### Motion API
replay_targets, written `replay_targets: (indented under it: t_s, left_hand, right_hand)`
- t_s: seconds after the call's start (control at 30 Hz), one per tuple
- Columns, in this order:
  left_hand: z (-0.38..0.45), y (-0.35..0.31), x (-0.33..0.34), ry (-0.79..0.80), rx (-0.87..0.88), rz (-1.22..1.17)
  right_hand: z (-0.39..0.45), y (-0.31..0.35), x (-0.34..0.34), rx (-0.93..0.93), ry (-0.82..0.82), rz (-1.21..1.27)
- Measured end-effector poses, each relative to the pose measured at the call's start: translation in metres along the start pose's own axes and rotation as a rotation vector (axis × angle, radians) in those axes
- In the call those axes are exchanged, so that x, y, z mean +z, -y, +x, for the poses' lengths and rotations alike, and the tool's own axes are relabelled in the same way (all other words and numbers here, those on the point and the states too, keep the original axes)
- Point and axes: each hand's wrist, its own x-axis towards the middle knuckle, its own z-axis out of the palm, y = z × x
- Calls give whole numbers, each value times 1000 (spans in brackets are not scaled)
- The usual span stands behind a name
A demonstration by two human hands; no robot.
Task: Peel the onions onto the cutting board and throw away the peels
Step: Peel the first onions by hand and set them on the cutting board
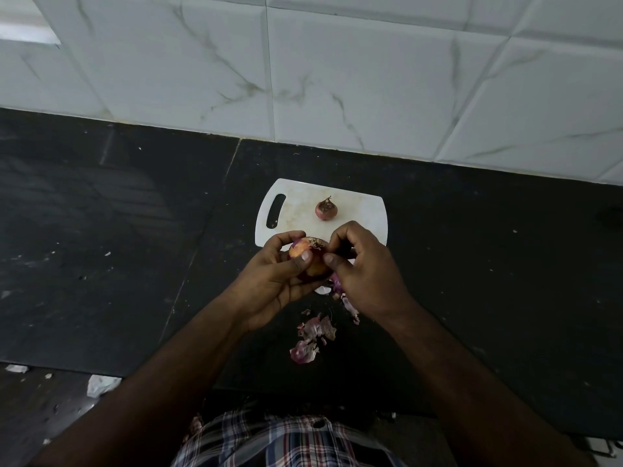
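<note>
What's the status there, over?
Left hand grips onion; right hand pinches its skin. Second onion waits unpeeled on board. Peels litter counter, not yet binned.

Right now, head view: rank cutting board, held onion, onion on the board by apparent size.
1. Cutting board
2. Held onion, though nearer the camera and partly covered
3. Onion on the board
</note>
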Motion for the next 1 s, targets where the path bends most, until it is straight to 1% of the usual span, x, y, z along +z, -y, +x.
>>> replay_targets:
  t_s: [0.07,0.2,0.3,0.4,0.53,0.6,0.7,0.9,1.0]
  left_hand:
    - [1,0,1,-10,1,-22]
    - [0,2,1,-30,-16,-49]
    - [0,4,0,-29,-36,-112]
    - [1,1,-4,11,-82,-174]
    - [2,0,-8,69,-100,-126]
    - [3,2,-8,72,-91,-124]
    - [6,3,-9,33,-78,-166]
    - [7,3,-6,-105,-12,-179]
    - [7,4,-7,-124,4,-175]
  right_hand:
    - [-3,1,1,-16,34,-33]
    - [-9,1,2,-16,54,9]
    - [-8,-1,2,-20,25,9]
    - [-6,-2,-1,-36,-25,22]
    - [-5,1,-1,-15,-51,43]
    - [-5,2,-1,4,-86,63]
    - [-7,4,-1,1,-113,109]
    - [-14,11,3,48,32,295]
    - [-13,14,2,68,84,401]
